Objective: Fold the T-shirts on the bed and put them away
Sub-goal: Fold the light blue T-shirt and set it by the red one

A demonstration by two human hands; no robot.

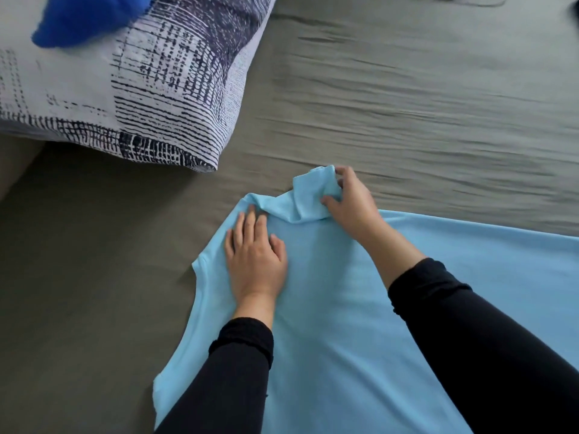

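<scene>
Two hands work a light blue cotton T-shirt [360,308] spread on a grey-green bedsheet [407,104].

Nearest the camera, both forearms in black sleeves [488,355] reach across the shirt, which lies flat beneath them and runs off the lower and right edges of the view. The left hand [255,255] rests palm down on the shirt near its far left corner, fingers straight and slightly spread, pressing the fabric to the bed. Just beyond and to the right, the right hand [351,205] pinches a bunched sleeve of the shirt [313,195], lifted off the sheet. Farther left lies a white pillow printed with dark hatched blocks [141,89], a bright blue fuzzy object [87,20] on it.
</scene>
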